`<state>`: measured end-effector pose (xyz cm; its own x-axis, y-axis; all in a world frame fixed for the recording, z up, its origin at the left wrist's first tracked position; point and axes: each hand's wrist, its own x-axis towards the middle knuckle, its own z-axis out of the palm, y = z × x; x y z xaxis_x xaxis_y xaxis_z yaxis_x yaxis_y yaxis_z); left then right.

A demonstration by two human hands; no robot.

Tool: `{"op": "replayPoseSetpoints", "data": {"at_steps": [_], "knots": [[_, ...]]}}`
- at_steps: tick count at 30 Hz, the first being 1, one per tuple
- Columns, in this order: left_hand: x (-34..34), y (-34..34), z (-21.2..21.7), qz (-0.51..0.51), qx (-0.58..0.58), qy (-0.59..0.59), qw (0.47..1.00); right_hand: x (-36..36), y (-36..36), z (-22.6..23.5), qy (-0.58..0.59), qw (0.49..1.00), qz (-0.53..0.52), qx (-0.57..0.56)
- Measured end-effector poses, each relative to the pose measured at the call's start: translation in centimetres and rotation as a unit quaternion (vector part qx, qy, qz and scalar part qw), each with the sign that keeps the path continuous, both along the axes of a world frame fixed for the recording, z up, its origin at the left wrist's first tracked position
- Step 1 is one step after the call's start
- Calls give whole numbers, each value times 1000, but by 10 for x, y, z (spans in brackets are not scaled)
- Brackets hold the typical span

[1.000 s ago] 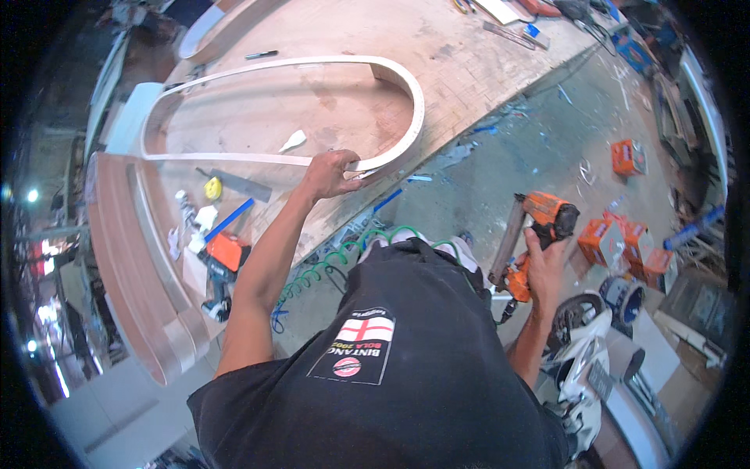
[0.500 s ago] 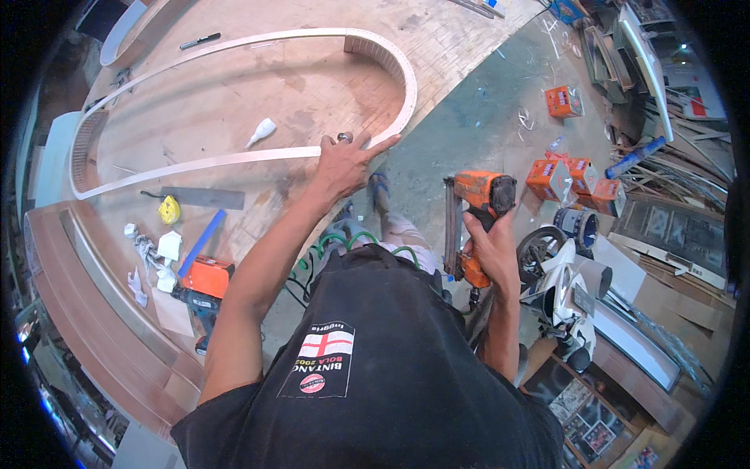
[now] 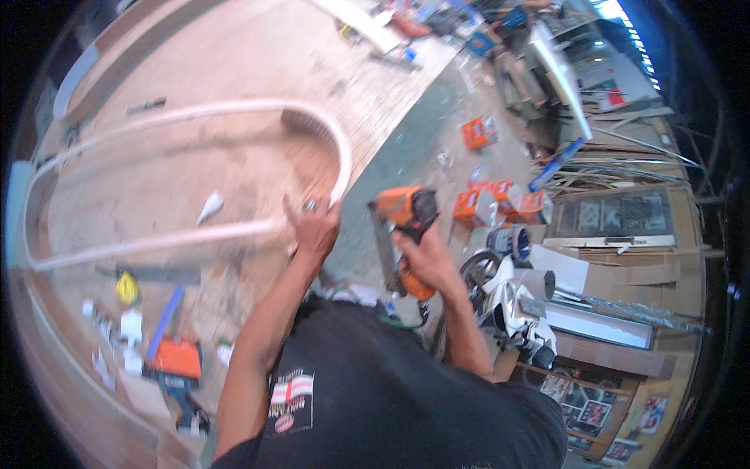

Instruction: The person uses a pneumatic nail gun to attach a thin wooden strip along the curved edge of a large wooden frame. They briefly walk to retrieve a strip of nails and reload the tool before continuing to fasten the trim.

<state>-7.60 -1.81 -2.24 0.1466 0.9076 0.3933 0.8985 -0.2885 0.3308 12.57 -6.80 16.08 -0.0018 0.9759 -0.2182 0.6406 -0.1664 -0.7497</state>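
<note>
A long oval frame of pale wood strip (image 3: 234, 231) lies on the workbench, with kerfed inner faces at its rounded ends. At its near right part, my left hand (image 3: 315, 236) holds the rim, thumb toward the inside and fingers on the outer side. My right hand (image 3: 428, 258) is wrapped round the handle of an orange and black nail gun (image 3: 401, 206). The nail gun is upright beside the bench edge, apart from the frame. Inside the oval lies a white squeeze bottle (image 3: 209, 208) with a narrow tip. Motion blurs the picture somewhat.
On the bench are a yellow tape measure (image 3: 126, 289), a blue strip (image 3: 165, 322), crumpled white paper (image 3: 131, 327), an orange-topped power tool (image 3: 176, 358) and a marker (image 3: 146, 105). Orange boxes (image 3: 475, 209) and a white motorbike (image 3: 516, 301) stand right. A green hose (image 3: 397, 321) runs near my waist.
The view has swung rightward, so bench and frame appear farther left and lower. My left index finger, stretched out before, now bends at the rim. The nail gun stays in my right hand.
</note>
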Motion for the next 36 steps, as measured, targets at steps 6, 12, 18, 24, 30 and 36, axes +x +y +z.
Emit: {"op": "replayPoseSetpoints", "data": {"at_steps": [6, 12, 18, 24, 30, 36], "knots": [[6, 5, 5, 34, -10, -59, 998, 0, 6, 13, 55, 997, -40, -46], [11, 27, 19, 82, -106, -63, 989, 1, 16, 18, 94, 992, -56, -62], [17, 39, 24, 114, -155, -74, 979, 17, 17, 6, 106, 991, -52, -69], [1, 29, 4, -19, -89, -48, 995, 36, 7, -16, 89, 994, -67, -10], [-39, -2, 20, -44, -143, -9, 989, 18, 4, -4, 108, 987, -108, -48], [-42, 6, 11, -77, -137, -41, 987, 19, 2, -6, 146, 981, -118, -46]]}}
